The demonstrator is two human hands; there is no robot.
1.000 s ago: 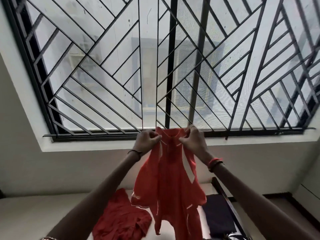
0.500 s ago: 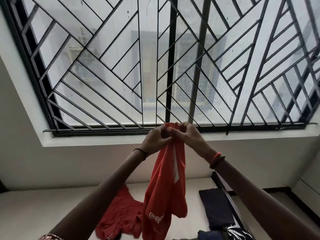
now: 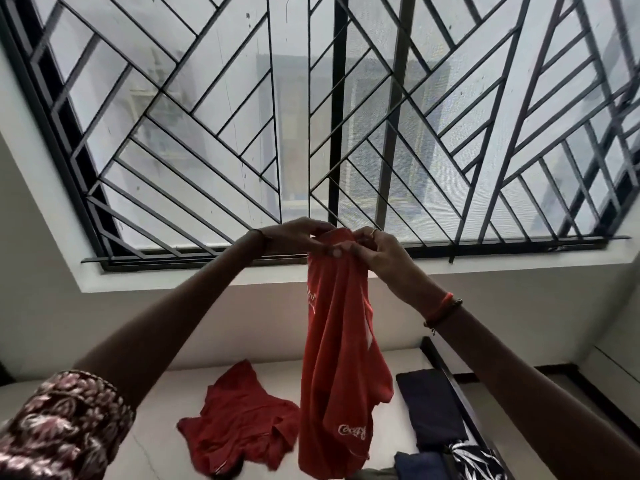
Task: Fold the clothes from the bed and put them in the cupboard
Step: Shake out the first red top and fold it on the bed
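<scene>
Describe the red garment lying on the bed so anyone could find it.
Below the barred window is a pale bed. On it, left of the hanging red logo shirt, lies a crumpled red garment. Unlike the folded navy clothes at right, it is loose.

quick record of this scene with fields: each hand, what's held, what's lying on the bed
held: red shirt, hanging lengthwise above the bed, white logo near its lower end
left hand: left hand pinches the shirt's top
right hand: right hand pinches the same top, close beside the left
bed: bed carries a crumpled red garment and, to its right, a dark navy garment lying flat
background: window grille
</scene>
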